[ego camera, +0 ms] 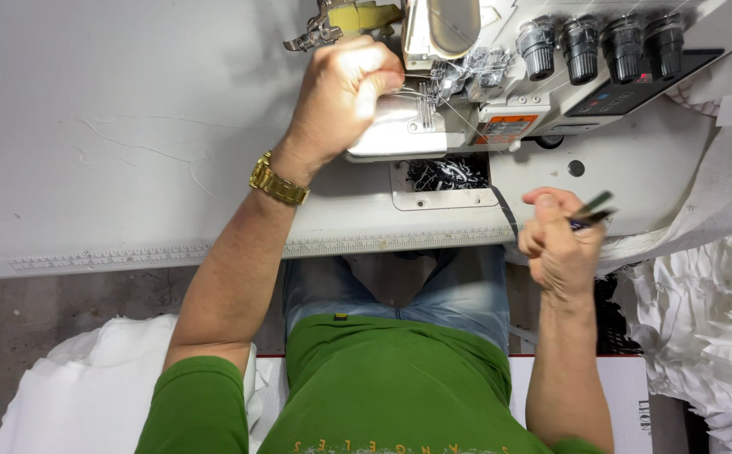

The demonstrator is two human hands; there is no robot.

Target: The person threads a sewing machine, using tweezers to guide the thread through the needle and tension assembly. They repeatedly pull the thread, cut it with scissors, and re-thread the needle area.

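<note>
My left hand point(345, 88) is closed in a fist at the front of a white sewing machine point(500, 76), pinching thin white threads point(412, 97) that run toward the needle area. A gold watch point(278, 181) sits on that wrist. My right hand point(555, 240) is held above the table's front edge, fingers closed around dark tweezers point(591, 212) whose tips point up and right. The presser foot point(311, 35) pokes out just above and left of my left hand.
The machine stands on a white table point(114, 126) with a ruler strip along its front edge. Several grey tension knobs point(601, 42) line the machine top. An opening holds dark scraps point(446, 175). White fabric piles lie at right point(710, 311) and lower left point(89, 395).
</note>
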